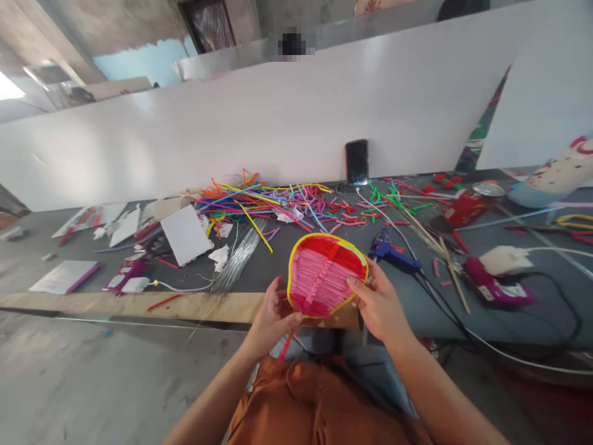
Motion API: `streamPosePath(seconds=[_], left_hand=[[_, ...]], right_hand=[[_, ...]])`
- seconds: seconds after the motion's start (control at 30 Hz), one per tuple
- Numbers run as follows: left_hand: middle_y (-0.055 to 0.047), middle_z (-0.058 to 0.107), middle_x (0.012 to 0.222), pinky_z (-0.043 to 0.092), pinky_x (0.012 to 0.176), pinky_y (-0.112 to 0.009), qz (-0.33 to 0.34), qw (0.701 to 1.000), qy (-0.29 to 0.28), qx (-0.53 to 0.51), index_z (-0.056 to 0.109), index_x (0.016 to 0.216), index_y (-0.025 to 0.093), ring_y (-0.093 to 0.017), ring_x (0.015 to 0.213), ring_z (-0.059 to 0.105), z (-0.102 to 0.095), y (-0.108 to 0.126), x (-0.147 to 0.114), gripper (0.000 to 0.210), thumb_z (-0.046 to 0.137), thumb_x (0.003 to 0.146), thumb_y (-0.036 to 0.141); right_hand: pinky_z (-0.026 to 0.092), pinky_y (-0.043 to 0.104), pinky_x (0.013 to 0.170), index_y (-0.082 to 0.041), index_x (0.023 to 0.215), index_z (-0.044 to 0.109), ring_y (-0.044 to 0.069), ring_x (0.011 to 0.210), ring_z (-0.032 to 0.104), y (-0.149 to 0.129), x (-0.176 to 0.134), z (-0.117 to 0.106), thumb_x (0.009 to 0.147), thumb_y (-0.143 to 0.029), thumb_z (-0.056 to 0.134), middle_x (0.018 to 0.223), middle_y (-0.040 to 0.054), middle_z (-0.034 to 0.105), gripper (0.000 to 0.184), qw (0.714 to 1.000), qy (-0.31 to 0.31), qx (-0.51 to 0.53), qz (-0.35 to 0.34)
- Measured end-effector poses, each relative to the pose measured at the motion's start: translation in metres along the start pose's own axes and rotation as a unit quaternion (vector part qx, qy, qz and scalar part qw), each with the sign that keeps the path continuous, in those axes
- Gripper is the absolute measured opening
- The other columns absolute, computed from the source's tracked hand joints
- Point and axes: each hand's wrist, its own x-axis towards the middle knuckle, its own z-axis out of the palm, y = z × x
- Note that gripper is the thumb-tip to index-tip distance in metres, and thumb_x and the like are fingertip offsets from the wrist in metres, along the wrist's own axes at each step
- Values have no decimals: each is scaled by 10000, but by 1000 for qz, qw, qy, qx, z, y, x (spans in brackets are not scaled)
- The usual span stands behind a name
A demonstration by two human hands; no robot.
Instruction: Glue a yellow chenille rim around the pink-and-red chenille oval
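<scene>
Between my two hands is a rounded craft panel (319,278) covered in pink and red pipe cleaners, with a yellow border and a strip running across it. My left hand (275,315) grips its lower left edge, thumb on the front. On the right edge, my right hand (377,300) pinches it with the thumb laid over the pink rows. A red stem-like strip (287,345) hangs below, near my left wrist; whether it joins the panel I cannot tell. A blue glue gun (393,253) lies on the table just beyond my right hand.
Loose colored pipe cleaners (259,201) are heaped behind the panel, beside thin wires (243,256). A phone (356,162) leans on the white board (296,117). To the right are a red can (467,207), purple power strip (498,287) and cables. A white box (185,235) stands left.
</scene>
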Motion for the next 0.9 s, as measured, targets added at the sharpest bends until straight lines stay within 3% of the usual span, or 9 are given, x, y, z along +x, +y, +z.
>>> streamPosePath(seconds=[0.13,0.23,0.37,0.53,0.67,0.9], left_hand=[[-59,678,907,508,757,-299,-44,997,-56,-29,561,1028,171,-178,815,645,10,4,-6,503,760,691,487],[-30,672,750,492,622,-244,-76,996,-53,-5,599,879,148,-137,664,623,12,7,-6,444,735,699,531],[-4,634,621,470,552,-219,-90,994,-54,21,603,840,126,-113,559,588,14,9,-3,496,749,655,562],[-1,626,591,465,547,-207,-100,992,-64,38,615,851,110,-99,536,570,17,10,5,505,749,651,553],[2,622,575,458,537,-203,-112,990,-67,49,609,841,109,-99,527,568,18,9,11,513,741,650,566],[-3,631,580,450,541,-204,-128,987,-72,64,607,852,110,-99,533,563,18,8,17,504,723,671,566]], right_hand=[[536,339,706,-268,1123,494,183,776,678,-5,-5,-3,725,-330,732,911,-4,715,467,999,-20,3,-27],[533,332,707,-251,1087,540,186,799,675,-12,-6,-9,730,-357,731,954,18,718,418,999,-38,-10,-30],[525,328,760,-252,1075,598,198,898,665,-31,5,-21,726,-453,718,1065,38,708,421,998,-42,-29,-41],[511,302,725,-221,962,690,178,803,667,-50,28,-33,700,-448,744,922,41,740,351,996,-39,-80,-32],[499,287,695,-205,872,722,155,712,650,-54,34,-35,677,-418,763,824,23,742,293,991,-37,-125,-28],[488,286,688,-197,867,724,165,723,642,-52,35,-38,734,-431,702,818,21,737,271,981,-9,-187,-51]])
